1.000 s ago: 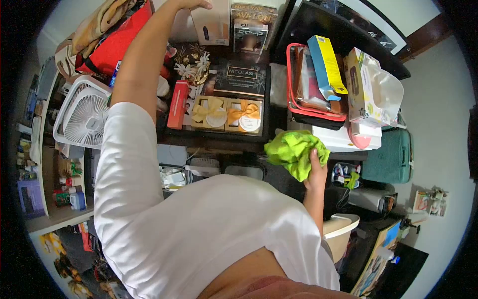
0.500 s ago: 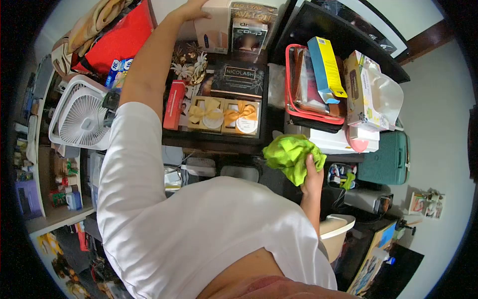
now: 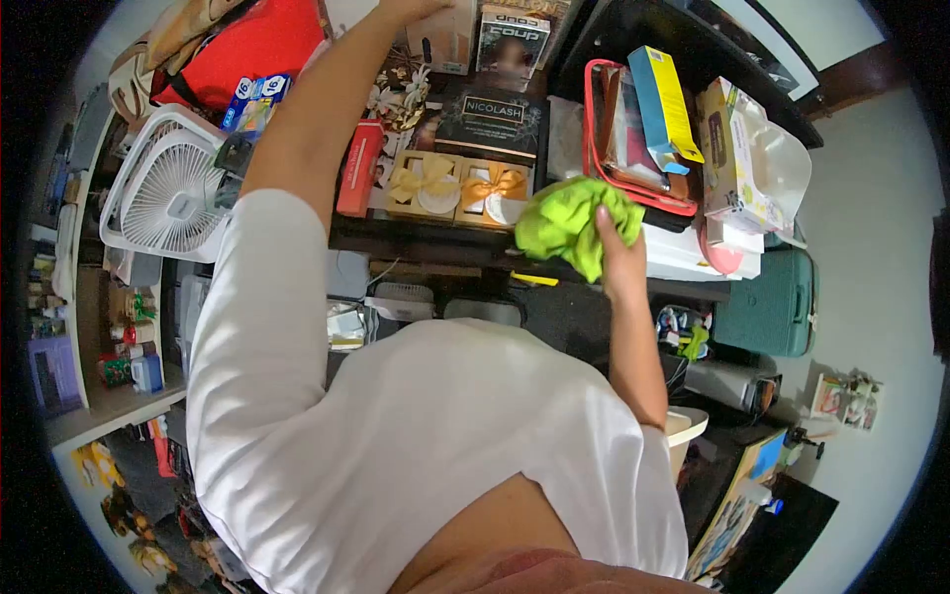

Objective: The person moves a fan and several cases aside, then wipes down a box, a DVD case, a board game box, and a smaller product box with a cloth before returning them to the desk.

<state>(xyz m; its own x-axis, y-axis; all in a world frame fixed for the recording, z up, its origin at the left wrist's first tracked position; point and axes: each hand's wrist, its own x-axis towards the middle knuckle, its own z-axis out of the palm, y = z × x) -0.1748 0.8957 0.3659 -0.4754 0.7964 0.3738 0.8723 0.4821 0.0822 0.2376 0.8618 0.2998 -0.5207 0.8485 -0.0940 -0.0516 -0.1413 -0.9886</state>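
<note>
At the top edge of the view, my left hand point(image 3: 414, 8) is partly cut off, its fingers closed over the upper part of a pale pink box point(image 3: 447, 45). My right hand point(image 3: 621, 252) grips a bunched lime-green cloth point(image 3: 574, 223), thumb on top, by the front edge of the dark tabletop. Behind the cloth, two small gift boxes with ribbons point(image 3: 426, 185) sit near a black NICOLASH box point(image 3: 487, 121). A narrow red box point(image 3: 360, 166) lies to their left. Next to the pink box stands a black-and-silver boxed item point(image 3: 512, 48).
A red-rimmed clear case point(image 3: 591, 119) holds pouches and a blue-yellow box point(image 3: 665, 104). A tissue box point(image 3: 730, 158) stands to its right. On the left are a white fan point(image 3: 173, 193) and a red bag point(image 3: 252, 59). A green case point(image 3: 762, 302) is at right.
My right hand has brought the green cloth up and forward, to the tabletop's front edge. The view has shifted slightly; my left hand stays at the pink box.
</note>
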